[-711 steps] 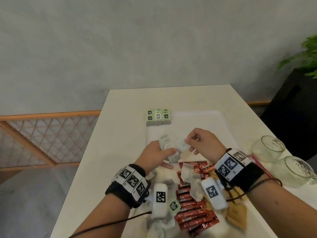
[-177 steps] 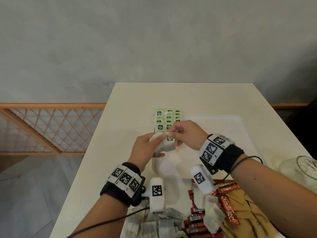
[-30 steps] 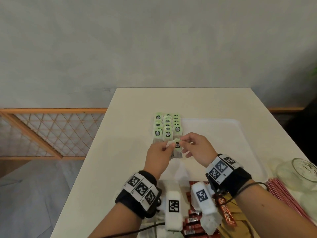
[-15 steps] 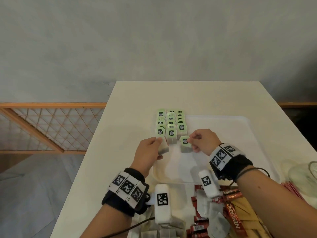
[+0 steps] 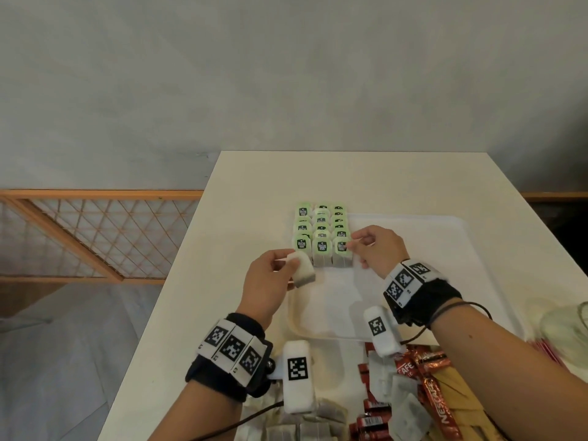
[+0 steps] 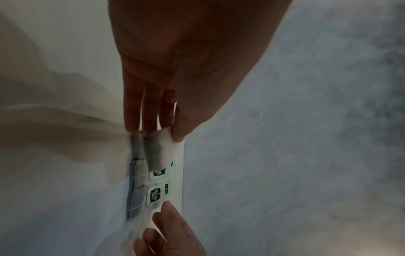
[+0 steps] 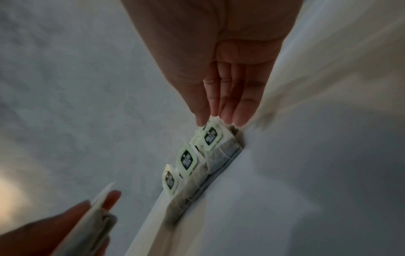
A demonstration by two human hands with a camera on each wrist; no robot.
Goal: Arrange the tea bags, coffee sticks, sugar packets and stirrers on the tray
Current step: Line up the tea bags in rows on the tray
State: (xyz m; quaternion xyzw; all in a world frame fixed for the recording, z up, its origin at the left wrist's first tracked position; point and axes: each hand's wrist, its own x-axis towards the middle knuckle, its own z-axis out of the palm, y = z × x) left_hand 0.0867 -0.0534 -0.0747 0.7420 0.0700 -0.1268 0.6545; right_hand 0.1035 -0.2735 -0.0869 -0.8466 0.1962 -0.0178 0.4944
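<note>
Several tea bags with green tags (image 5: 321, 230) stand in three neat columns at the far left corner of the white tray (image 5: 445, 249). My right hand (image 5: 351, 245) pinches the tag of the front right tea bag (image 5: 342, 254) in that block; in the right wrist view thumb and fingers hold the tag's top edge (image 7: 211, 135). My left hand (image 5: 288, 265) holds another tea bag (image 5: 301, 271) just left of the tray's left rim, pinched between thumb and fingers (image 6: 157, 150).
Near the table's front edge lie loose tea bags (image 5: 305, 428), red coffee sticks (image 5: 429, 393) and brown sugar packets (image 5: 464, 409). A glass (image 5: 569, 326) and red stirrers (image 5: 547, 348) sit at the right. A wooden lattice railing (image 5: 95, 237) runs left of the table.
My right hand has moved its tea bag up into the front row's right slot. The left hand still holds its tea bag and has shifted slightly left.
</note>
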